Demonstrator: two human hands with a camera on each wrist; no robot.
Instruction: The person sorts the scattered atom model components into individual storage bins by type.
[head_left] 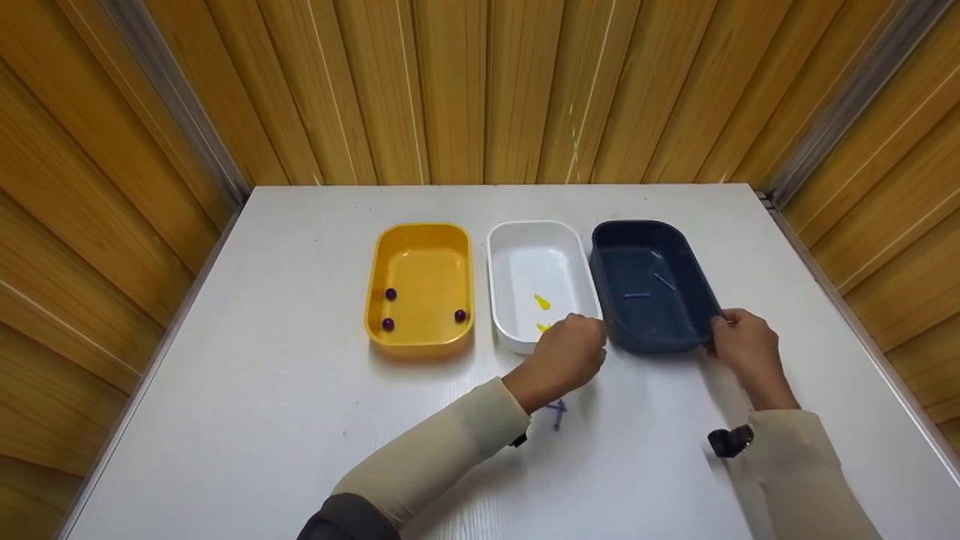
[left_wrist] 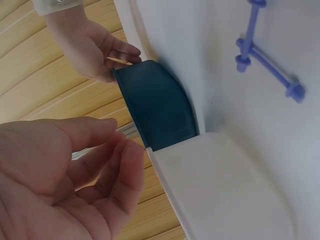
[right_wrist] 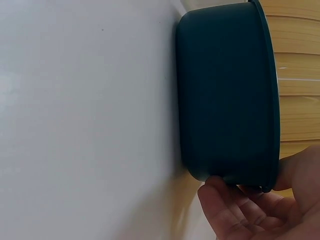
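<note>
My left hand (head_left: 566,352) is over the near right corner of the white tray (head_left: 504,330), with its fingers curled. In the left wrist view, thumb and fingertips come close together near the tray's rim, and no object shows between them. My right hand (head_left: 746,349) grips the dark blue tray (head_left: 660,346) by its near right corner, thumb at the rim and fingers under it along the outer wall. Two small purple sticks lie inside that tray, one of them this stick (head_left: 637,295). Yellow pieces (head_left: 541,302) lie in the white tray, one partly hidden by my left hand.
A yellow tray (head_left: 420,346) stands at the left of the row with three dark purple beads, including this bead (head_left: 460,316). Purple sticks (left_wrist: 270,65) with knobbed ends lie on the white table (head_left: 247,360) near my left wrist. Wood-look panels (head_left: 450,90) rise behind.
</note>
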